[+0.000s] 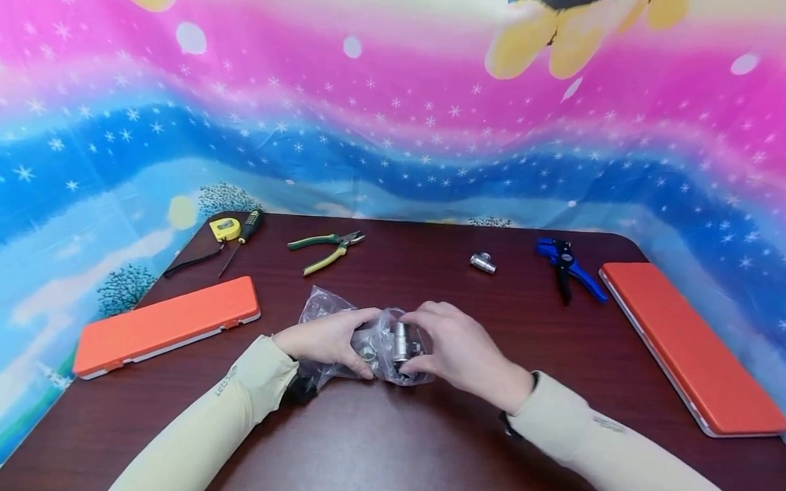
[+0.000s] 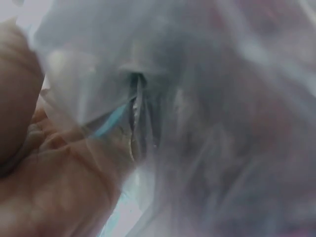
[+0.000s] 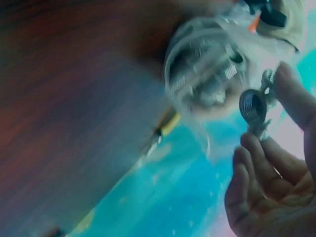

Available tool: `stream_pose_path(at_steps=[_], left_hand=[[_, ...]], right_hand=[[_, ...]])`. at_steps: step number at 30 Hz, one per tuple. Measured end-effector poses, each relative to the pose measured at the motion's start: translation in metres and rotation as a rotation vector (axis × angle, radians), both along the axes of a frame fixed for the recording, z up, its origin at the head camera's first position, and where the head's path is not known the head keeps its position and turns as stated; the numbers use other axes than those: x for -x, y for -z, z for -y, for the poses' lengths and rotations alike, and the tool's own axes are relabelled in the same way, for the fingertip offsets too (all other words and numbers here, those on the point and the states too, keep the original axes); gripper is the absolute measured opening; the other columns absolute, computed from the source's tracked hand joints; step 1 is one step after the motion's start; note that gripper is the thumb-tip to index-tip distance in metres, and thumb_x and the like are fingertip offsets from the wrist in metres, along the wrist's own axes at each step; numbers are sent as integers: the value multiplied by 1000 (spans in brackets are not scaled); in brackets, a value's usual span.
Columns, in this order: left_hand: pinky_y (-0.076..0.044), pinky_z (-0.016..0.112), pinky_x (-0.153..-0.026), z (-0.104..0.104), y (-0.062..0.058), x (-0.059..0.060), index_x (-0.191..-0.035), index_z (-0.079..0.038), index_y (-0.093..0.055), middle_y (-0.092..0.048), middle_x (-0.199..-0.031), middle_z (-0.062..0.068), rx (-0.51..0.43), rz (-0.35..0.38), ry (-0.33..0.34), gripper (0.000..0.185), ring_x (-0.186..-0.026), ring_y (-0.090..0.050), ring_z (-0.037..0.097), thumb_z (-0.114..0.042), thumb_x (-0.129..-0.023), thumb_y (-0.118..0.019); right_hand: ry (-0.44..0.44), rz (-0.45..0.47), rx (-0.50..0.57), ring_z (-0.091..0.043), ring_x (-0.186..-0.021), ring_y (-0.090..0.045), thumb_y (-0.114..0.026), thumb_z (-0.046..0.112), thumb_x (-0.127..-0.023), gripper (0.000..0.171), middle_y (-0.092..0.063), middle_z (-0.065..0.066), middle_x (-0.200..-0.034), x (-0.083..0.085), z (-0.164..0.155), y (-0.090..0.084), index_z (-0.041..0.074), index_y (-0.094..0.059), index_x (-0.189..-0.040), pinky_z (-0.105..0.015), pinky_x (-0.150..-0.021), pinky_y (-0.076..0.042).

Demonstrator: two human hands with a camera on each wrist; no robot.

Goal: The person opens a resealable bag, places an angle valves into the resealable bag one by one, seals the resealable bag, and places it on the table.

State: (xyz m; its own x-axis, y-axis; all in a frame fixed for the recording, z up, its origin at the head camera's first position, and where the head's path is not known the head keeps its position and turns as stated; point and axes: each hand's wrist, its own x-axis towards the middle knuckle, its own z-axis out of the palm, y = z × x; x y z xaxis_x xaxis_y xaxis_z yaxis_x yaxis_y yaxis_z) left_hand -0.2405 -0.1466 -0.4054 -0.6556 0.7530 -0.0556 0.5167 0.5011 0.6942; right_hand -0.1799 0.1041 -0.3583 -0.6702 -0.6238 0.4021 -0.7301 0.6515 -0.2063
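Observation:
A clear plastic bag (image 1: 338, 323) of metal fittings lies at the middle of the dark wooden table (image 1: 386, 433). My left hand (image 1: 327, 341) grips the bag from the left; in the left wrist view the plastic bag (image 2: 197, 123) fills the frame against the fingers (image 2: 54, 182). My right hand (image 1: 448, 345) pinches a silver threaded fitting (image 1: 401, 341) at the bag's mouth. The right wrist view shows that fitting (image 3: 255, 107) between thumb and fingertips (image 3: 254, 150), next to the bag (image 3: 207, 74) holding more fittings.
Another silver fitting (image 1: 483, 262) lies at the back. Green-yellow pliers (image 1: 328, 247), a yellow tape measure (image 1: 225, 229), a screwdriver (image 1: 244, 237) and a blue wire stripper (image 1: 566, 267) lie along the far edge. Orange cases sit left (image 1: 165, 324) and right (image 1: 688, 346).

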Motion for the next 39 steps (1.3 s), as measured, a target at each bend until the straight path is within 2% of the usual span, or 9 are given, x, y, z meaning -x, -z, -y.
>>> stream_pose_path(at_steps=[6, 12, 15, 18, 22, 26, 31, 35, 39], left_hand=[[-44, 35, -97, -2, 4, 2, -142, -14, -45, -56, -126, -5, -9, -6, 21, 87, -110, -54, 11, -33, -70, -91], [-42, 37, -101, -1, 2, 1, -144, -14, -44, -54, -132, -3, 15, -13, -6, 90, -117, -52, 13, -35, -70, -91], [-42, 37, -100, 0, 2, 0, -144, -17, -45, -54, -134, -3, 21, -29, -12, 90, -118, -52, 14, -37, -70, -91], [-42, 37, -100, 1, 2, -1, -145, -20, -45, -55, -133, -5, 24, -30, -15, 89, -118, -52, 14, -38, -70, -91], [-42, 37, -100, 2, 2, -1, -145, -22, -44, -55, -133, -5, 24, -24, -16, 90, -119, -52, 13, -37, -70, -91], [-42, 37, -100, 3, 3, 0, -145, -22, -44, -55, -133, -5, 24, -25, -19, 89, -119, -52, 13, -36, -70, -91], [-42, 36, -100, 3, 6, 1, -144, -21, -45, -55, -133, -6, 9, -14, -6, 87, -118, -52, 13, -36, -71, -91], [-41, 35, -102, 3, 4, 1, -145, -21, -44, -53, -135, -6, 15, -3, -2, 88, -121, -50, 12, -36, -71, -90], [-41, 35, -103, 3, 4, 1, -145, -22, -44, -51, -138, -6, 29, 8, -21, 89, -124, -48, 11, -35, -71, -90]], right_hand=[[-40, -34, 43, -14, -83, -57, -90, 38, -69, 50, -70, 0, -98, 4, 17, 9, 10, -72, -107, -33, -75, -49], [-35, -53, 127, -15, -83, -60, -89, 28, -73, 38, -70, 0, -92, 12, -12, 4, 9, -76, -104, -34, -76, -50], [4, -13, 190, -15, -82, -63, -87, 23, -77, 30, -71, 1, -91, 24, -36, 3, 9, -77, -101, -34, -74, -52], [105, 91, 204, -16, -83, -65, -82, 21, -83, 23, -72, 0, -93, 43, -61, 0, 10, -77, -102, -37, -74, -53], [195, 164, 48, -27, -97, -64, -75, 8, -89, 27, -70, -9, -109, 84, -92, 0, 7, -72, -116, -46, -86, -51], [159, 192, -212, -40, -123, -50, -59, -15, -87, 56, -55, -19, -135, 133, -114, 3, 6, -56, -139, -55, -102, -40], [169, 383, -421, -44, -137, -34, -44, -28, -81, 83, -37, -18, -153, 176, -126, 10, 15, -40, -153, -57, -107, -34], [205, 451, -431, -41, -134, -40, -59, -16, -87, 70, -44, -20, -148, 192, -126, 12, 12, -45, -150, -55, -102, -41], [254, 475, -366, -37, -119, -53, -77, 11, -87, 56, -57, -20, -131, 193, -127, 15, 4, -55, -138, -52, -94, -47]])
